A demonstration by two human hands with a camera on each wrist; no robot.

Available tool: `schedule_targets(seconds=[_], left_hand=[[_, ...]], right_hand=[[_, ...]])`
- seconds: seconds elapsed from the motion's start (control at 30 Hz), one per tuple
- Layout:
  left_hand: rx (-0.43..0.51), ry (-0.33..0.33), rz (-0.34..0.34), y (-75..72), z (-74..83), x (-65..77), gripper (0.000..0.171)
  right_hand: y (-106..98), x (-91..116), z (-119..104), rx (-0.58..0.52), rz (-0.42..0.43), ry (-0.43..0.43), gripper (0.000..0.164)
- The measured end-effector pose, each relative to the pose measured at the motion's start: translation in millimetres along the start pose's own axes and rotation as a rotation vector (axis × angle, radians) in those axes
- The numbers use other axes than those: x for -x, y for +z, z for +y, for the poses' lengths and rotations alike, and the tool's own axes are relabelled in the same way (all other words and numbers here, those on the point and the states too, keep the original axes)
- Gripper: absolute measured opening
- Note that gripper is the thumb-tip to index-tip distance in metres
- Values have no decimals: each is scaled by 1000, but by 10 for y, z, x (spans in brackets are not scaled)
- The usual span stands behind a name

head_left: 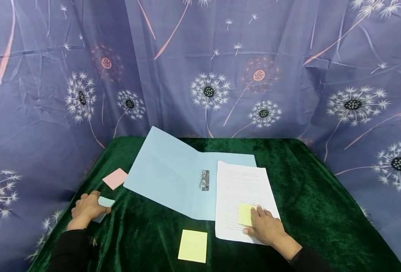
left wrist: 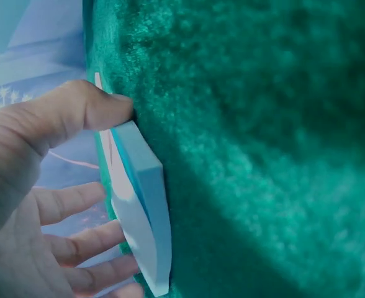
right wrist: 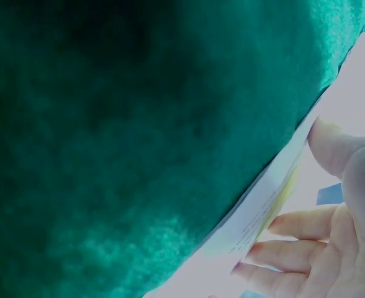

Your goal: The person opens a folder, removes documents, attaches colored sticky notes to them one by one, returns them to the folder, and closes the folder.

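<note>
On the left of the table, my left hand grips a light blue sticky note pad lying on the cloth. Its thumb is at one end of the pad and the other fingers reach along the top face. My right hand rests on a stack of printed sheets, fingers nearly straight over a yellow sticky note and partly covering it. The thumb of that hand touches the paper below the note. Under the sheets lies an open light blue folder with a metal clip near its fold.
A pink sticky note pad lies beside the folder's left cover. Another yellow sticky note pad is at the front middle. Dark green velvet cloth covers the table, and a purple dandelion-print curtain hangs behind and at both sides.
</note>
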State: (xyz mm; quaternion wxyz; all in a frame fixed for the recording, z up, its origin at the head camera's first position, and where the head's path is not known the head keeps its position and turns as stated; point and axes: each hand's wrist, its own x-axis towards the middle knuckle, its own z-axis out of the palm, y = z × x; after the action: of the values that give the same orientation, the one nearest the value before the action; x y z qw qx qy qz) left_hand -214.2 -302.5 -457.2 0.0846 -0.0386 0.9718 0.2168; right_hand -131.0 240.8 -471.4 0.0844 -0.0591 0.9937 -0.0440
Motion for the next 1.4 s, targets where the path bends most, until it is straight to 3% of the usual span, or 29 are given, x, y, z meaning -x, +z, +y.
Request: schedule_targets(seconds=[0.13,0.47,0.67,1.03,1.23,1.4], left_hand=[[15,-11,31,9,4,24,87],[73,89,156,-39,117,112,90],[123,100,271,-175,369,192,89],[260,181,561,-379,881,383,77],[290,279,633,-427,1186,522,73],[274,409,628,-381,1428,596,70]], right_hand=[[21,-9,7,10,7,-9,77],[11,-41,-6,46,-14,7,76],[26,-44,-4,47,-11,17,75],[8,-48,3,39,-13,11,76],[-47,-72,8,16,-30,7,71],[-108,-99,-24,19,-19,-1,59]])
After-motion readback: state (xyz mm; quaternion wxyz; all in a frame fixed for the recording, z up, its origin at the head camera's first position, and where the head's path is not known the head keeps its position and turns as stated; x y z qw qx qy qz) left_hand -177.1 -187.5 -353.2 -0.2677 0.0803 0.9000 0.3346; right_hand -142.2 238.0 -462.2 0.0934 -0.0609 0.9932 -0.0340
